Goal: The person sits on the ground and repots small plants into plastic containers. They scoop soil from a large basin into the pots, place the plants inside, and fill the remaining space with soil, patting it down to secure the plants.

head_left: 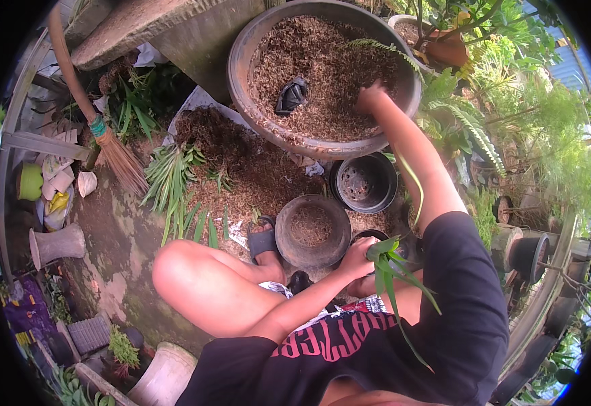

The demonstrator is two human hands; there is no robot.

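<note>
My left hand [360, 259] is closed around the base of a leafy green plant [389, 269], whose long strap leaves hang over my shirt. It is above a black plastic pot [371, 234], beside a wide grey pot [313, 231] with some brown mix in it. My right hand [371, 97] reaches into a large round basin [239, 86] of brown, chaffy potting mix [320, 56]. Its fingers are down at the mix and partly hidden, so what they hold is unclear. A crumpled black plastic bag [291, 96] lies on the mix, left of that hand.
Black nested pots [364, 182] stand just below the basin. Cut leafy plants [173, 175] and dark root matter [211, 132] lie on the ground to the left, near a stick broom [117, 152]. Ferns [470, 122] crowd the right side. A concrete bench [138, 35] borders the basin.
</note>
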